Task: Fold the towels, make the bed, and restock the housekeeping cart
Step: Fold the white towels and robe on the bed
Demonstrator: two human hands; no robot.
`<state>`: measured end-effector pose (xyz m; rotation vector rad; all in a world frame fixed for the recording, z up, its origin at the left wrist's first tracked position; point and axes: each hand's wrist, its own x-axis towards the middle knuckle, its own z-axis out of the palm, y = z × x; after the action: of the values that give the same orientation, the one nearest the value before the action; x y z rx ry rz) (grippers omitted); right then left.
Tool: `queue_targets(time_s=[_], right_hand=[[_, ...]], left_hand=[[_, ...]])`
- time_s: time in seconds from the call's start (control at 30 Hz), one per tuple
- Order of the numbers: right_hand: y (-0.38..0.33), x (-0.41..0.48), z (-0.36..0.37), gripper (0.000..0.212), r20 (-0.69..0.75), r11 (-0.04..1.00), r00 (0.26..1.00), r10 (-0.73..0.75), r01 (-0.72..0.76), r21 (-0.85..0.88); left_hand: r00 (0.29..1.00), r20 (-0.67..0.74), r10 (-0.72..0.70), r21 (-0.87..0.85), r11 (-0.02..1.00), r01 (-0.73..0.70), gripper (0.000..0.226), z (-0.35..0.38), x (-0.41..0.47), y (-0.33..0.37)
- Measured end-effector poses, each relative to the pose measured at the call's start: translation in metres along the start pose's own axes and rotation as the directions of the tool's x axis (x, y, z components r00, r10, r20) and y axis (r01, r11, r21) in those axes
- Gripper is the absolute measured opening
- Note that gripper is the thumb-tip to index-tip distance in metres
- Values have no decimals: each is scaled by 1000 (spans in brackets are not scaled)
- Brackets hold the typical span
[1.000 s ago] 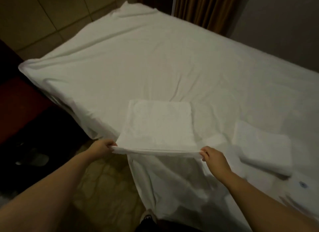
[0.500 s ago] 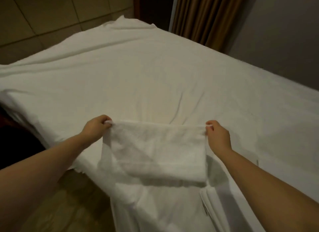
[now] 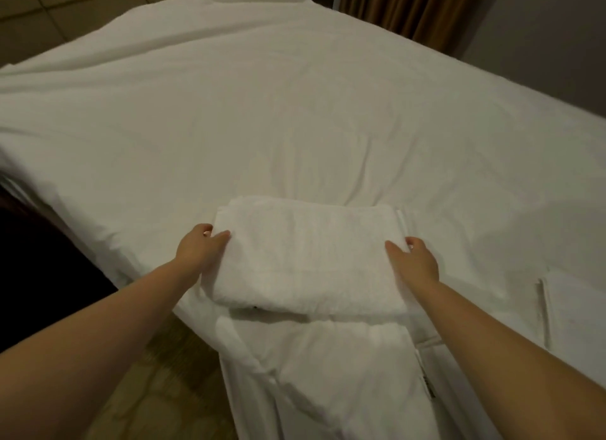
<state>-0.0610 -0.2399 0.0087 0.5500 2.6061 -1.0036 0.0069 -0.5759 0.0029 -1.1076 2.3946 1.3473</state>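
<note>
Towel, folded to a thick white rectangle, lies flat on the bed close to its near edge. Left hand grips the left end, thumb on top, fingers curled round the side; right hand pinches the right end the same way. Second towel sits folded off to the right, well apart. Brown curtain hangs behind the bed's far corner.

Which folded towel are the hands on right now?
The centre towel, gripped at its ends by the left hand and right hand; the other folded towel lies untouched at the picture's right edge.
</note>
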Motion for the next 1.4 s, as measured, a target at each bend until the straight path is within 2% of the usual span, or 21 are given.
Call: queue_targets(time_s=[0.07, 0.2, 0.27, 0.33, 0.4, 0.43, 0.5, 0.63, 0.73, 0.8, 0.87, 0.93, 0.97, 1.0, 1.03, 1.1, 1.17, 1.27, 1.33, 1.37, 1.4], right_hand=[[-5, 2, 1, 58, 8, 1000, 1000, 22, -22, 6], [-3, -9, 4, 39, -290, 990, 952, -95, 122, 74], [2, -13, 6, 36, -317, 989, 946, -69, 106, 101], [8, -11, 8, 40, -262, 999, 965, -6, 18, 42], [15, -8, 7, 45, -228, 991, 974, 13, -44, -130], [18, -9, 7, 46, -201, 981, 980, 0, -39, -190], [21, -10, 3, 49, -125, 981, 992, -25, 0, -192], [17, -6, -14, 56, 91, 997, 994, 61, -56, -55], [11, -4, -27, 54, 143, 996, 989, 43, -53, 73], [1, -9, -34, 41, 203, 966, 979, 28, -79, 245], [-8, -14, -42, 30, 344, 902, 938, 47, -188, 390], [-11, -16, -49, 28, 438, 871, 897, 59, -260, 416], [-14, -19, -51, 25, 463, 865, 885, 51, -271, 423], [-18, -21, -53, 21, 468, 860, 883, 30, -261, 438], [-23, -24, -53, 16, 468, 851, 884, 6, -250, 462], [-40, -31, -50, 9, 446, 841, 893, -53, -201, 502], [-61, -38, -43, 9, 378, 858, 915, -139, -79, 507], [-100, -56, -12, 15, 270, 912, 915, -300, 193, 361], [-127, -75, 22, 21, 228, 901, 884, -407, 347, 260], [-139, -84, 41, 27, 225, 891, 867, -445, 405, 203], [-148, -93, 60, 35, 236, 881, 849, -473, 450, 144]], left_hand=[[999, -28, 22, -26, 999, -22, 45, 4, 2, 4], [963, -195, 185, -106, 972, -208, 13, 13, 0, 16], [955, -207, 212, -99, 967, -236, 9, 16, 3, 21], [966, -186, 180, -63, 979, -195, 11, 18, 7, 21], [967, -192, 168, -58, 982, -182, 14, 22, 10, 17], [961, -207, 184, -68, 977, -202, 15, 23, 11, 15], [948, -232, 219, -96, 964, -246, 15, 26, 14, 15], [942, -282, 182, -191, 952, -241, 15, 34, 18, 18], [949, -295, 114, -222, 958, -184, 19, 41, 24, 17], [949, -295, 114, -106, 983, -151, 23, 40, 29, 19], [935, -327, 141, 91, 989, -117, 35, 34, 25, 22], [896, -334, 293, 258, 942, -212, 51, 33, 3, 18], [857, -282, 432, 318, 885, -342, 55, 37, -13, 13], [813, -157, 560, 380, 795, -474, 60, 43, -31, 8], [778, 19, 628, 452, 689, -566, 65, 51, -46, 3], [779, 312, 544, 583, 537, -609, 60, 71, -61, -8], [812, 356, 463, 656, 495, -570, 55, 86, -57, -11], [804, 337, 489, 688, 455, -566, 56, 91, -51, -14], [793, 382, 474, 594, 531, -604, 53, 83, -46, -14], [806, 394, 443, 464, 661, -590, 48, 76, -44, -11], [848, 342, 405, 192, 853, -485, 40, 65, -41, -7]])
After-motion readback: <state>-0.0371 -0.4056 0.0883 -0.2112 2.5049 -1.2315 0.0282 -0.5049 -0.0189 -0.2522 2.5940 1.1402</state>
